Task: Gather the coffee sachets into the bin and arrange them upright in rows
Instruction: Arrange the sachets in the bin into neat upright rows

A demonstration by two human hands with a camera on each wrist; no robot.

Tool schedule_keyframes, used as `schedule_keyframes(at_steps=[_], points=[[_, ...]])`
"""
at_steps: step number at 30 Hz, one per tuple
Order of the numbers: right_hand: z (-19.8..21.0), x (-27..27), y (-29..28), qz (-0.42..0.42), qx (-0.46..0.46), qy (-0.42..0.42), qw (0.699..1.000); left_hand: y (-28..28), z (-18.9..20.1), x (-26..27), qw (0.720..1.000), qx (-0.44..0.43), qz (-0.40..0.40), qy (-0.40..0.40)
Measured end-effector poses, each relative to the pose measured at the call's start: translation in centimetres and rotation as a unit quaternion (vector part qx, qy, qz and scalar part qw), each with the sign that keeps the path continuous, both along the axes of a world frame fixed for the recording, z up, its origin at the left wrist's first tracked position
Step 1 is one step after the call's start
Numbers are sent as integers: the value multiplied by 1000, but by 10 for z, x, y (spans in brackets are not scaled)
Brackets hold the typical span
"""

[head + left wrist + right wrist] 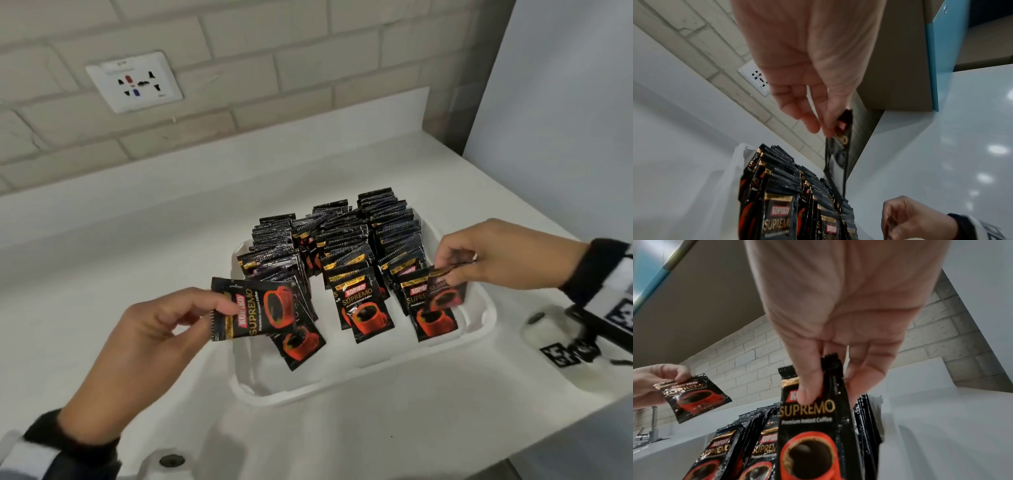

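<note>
While the left hand [147,329] is pinching one coffee sachet [253,308] by its end between thumb and fingertips, holding it sideways above the bin's [479,329] left edge, the right hand [486,257] is gripping a second sachet [447,287] by its top, upright at the front of the right row. Standing sachets [342,240] are filling the white bin in rows on the counter [137,240].

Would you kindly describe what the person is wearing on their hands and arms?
Both hands, the left hand and the right hand, are bare, with no gloves. Each wrist has a black cuff over a white sleeve. The right forearm carries a white strap-on unit with black-and-white square markers.
</note>
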State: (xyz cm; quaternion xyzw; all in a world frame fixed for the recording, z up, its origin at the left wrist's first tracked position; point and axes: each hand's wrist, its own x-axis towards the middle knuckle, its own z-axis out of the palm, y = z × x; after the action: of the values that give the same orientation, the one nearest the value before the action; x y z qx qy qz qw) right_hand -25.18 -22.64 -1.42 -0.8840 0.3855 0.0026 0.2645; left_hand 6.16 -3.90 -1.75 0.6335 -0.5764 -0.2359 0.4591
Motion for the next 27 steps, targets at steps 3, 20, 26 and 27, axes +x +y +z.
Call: schedule_keyframes(at_steps=[3, 20, 26, 27], points=[[-3, 0, 1, -16, 20, -9, 1000, -4, 3, -4, 1000, 10, 28, -2], [-17, 37, 2, 52, -214, 193, 956, 5, -2, -33, 998, -58, -22, 23], [-24, 36, 2, 51, -264, 233, 935, 7, -6, -30, 999, -27, -15, 13], [-24, 36, 2, 46, -268, 231, 934, 6, -6, -30, 1000, -20, -17, 11]])
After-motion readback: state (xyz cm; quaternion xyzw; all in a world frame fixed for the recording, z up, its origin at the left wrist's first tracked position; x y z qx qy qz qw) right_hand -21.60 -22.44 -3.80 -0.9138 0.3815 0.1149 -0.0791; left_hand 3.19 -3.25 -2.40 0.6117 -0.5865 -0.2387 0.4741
